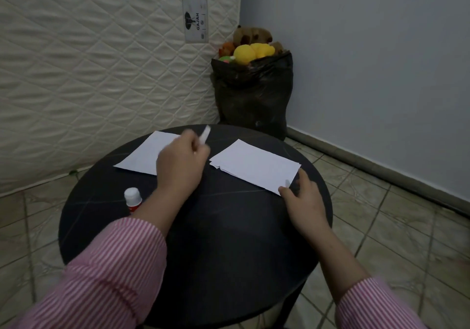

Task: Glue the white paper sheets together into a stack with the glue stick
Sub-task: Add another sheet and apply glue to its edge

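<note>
On the round black table a single white sheet lies at the far left. A loose stack of white sheets lies at the far right. The glue stick, with a white cap and red body, stands near the left edge, partly hidden behind my left forearm. My left hand hovers between the two paper piles, its fingers curled round a small white thing too blurred to identify. My right hand pinches the near corner of the stack.
A quilted mattress leans upright behind the table. A black bag full of plush toys stands in the corner next to the grey wall. Tiled floor surrounds the table.
</note>
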